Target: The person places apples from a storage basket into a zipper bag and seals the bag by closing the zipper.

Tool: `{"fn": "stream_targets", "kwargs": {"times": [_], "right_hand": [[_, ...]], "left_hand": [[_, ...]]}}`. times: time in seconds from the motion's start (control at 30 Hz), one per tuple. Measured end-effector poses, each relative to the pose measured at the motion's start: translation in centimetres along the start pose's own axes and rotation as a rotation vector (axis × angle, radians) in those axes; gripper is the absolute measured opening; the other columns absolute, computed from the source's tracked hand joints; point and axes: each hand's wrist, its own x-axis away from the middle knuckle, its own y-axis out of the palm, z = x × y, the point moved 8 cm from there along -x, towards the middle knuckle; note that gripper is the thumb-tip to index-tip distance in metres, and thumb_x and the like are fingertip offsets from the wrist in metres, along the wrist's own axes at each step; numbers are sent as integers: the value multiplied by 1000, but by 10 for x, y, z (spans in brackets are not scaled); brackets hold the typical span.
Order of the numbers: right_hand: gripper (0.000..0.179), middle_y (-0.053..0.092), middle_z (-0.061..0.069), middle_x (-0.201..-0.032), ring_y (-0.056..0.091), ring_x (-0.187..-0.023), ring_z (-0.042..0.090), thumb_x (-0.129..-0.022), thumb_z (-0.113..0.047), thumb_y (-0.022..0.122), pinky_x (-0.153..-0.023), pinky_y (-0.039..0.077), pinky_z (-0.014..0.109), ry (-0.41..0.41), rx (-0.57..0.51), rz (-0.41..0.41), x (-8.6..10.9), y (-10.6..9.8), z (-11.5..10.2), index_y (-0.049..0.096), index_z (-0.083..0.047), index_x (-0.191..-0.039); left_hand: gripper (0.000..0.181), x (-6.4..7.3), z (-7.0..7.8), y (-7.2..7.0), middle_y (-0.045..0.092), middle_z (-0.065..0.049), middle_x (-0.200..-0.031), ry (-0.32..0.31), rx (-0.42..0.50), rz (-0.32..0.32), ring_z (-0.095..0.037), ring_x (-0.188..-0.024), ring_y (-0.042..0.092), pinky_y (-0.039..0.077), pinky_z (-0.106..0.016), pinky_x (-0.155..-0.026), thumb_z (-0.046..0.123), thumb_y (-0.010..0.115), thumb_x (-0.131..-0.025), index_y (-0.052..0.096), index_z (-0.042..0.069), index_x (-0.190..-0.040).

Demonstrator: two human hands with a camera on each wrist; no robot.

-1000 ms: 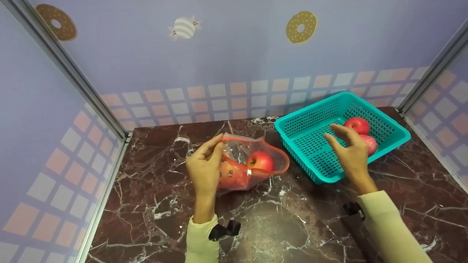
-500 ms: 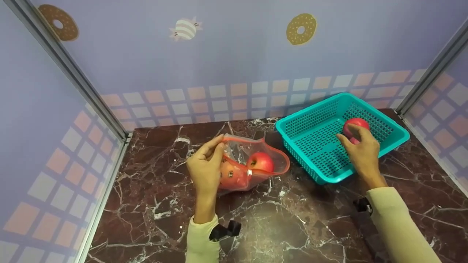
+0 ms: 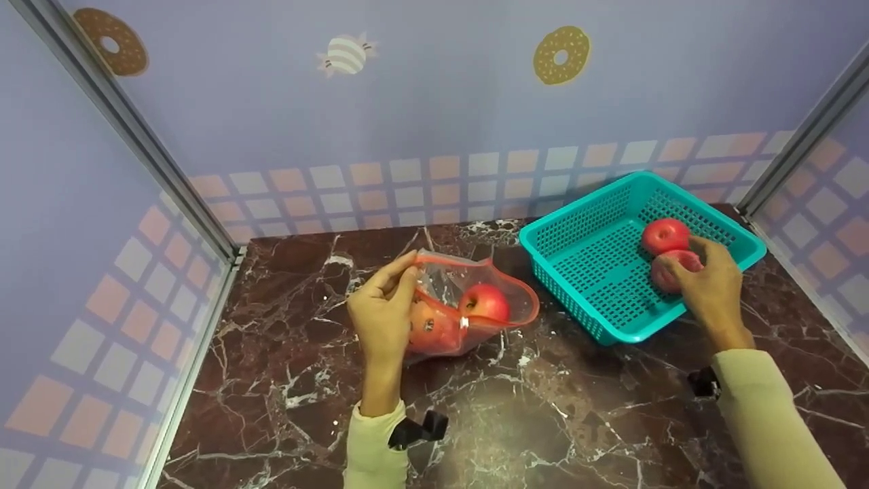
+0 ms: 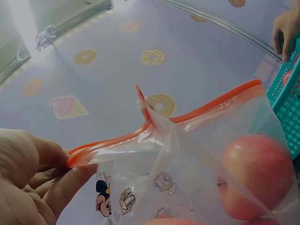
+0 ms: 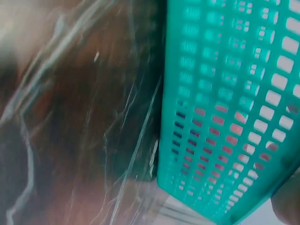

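My left hand (image 3: 381, 312) pinches the left corner of a clear zip bag (image 3: 516, 299) by its orange-red rim; the left wrist view shows the thumb and fingers on the zip strip (image 4: 108, 145). The bag's mouth gapes, and cartoon figures are printed on its side. Inside are a red apple (image 3: 485, 303) and more apples (image 3: 433, 329) seen through the plastic. On the right, my right hand (image 3: 713, 285) curls its thumb and fingers round the nearer apple (image 3: 669, 280) in a turquoise basket (image 3: 567, 309). Another red apple (image 3: 665, 236) lies right behind it.
The perforated basket stands on a dark marbled tabletop (image 3: 516, 421), close to the patterned back wall (image 3: 448, 102). Side panels with metal edge strips (image 3: 808, 142) close in both sides. Through the basket's holes in the right wrist view, red fruit shows.
My right hand has moved right across the basket and down onto the nearer apple, its fingers closing round it. The basket has shifted slightly right. My left hand and the bag stay nearly still.
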Motion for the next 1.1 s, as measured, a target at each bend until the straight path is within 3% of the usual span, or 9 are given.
{"fn": "stream_targets", "kwargs": {"times": [0.2, 0.4, 0.57, 0.73, 1.1], "right_hand": [[70, 50, 40, -142, 45, -132, 57, -95, -15, 82, -109, 37, 74, 7, 52, -83, 0, 0, 8, 48, 15, -148], [82, 42, 43, -145, 41, -133, 60, -94, -17, 84, -105, 38, 77, 48, 90, -169, 6, 2, 16, 37, 19, -152], [71, 47, 47, -133, 44, -124, 61, -94, -15, 82, -101, 38, 76, -3, 128, -192, 13, 3, 17, 45, 24, -140], [64, 55, 43, -119, 53, -109, 58, -95, -22, 81, -88, 44, 76, -41, 166, -223, 18, 3, 17, 52, 20, -132], [65, 59, 39, -127, 58, -110, 56, -95, -25, 81, -90, 49, 73, -24, 87, -194, 17, -2, 17, 54, 13, -140]], "left_hand": [[17, 1, 2, -1, 80, -15, -103, 7, -21, -4, -24, -84, 78, 64, -26, -65, -4, 77, -95, 81, -3, -111], [16, 1, 0, -2, 80, -15, -99, 13, -35, -2, -28, -83, 78, 63, -26, -64, -4, 77, -95, 81, -4, -111], [17, 3, 0, -2, 80, -17, -98, 18, -36, -2, -28, -82, 78, 63, -24, -63, -4, 77, -94, 81, -4, -111], [17, 3, 0, 0, 80, -16, -100, 26, -41, -4, -25, -84, 78, 63, -25, -65, -4, 77, -94, 81, -4, -111], [17, 1, 1, 4, 79, -17, -102, 16, -17, -16, -26, -81, 78, 63, -25, -64, -6, 76, -94, 81, -5, -111]]}}
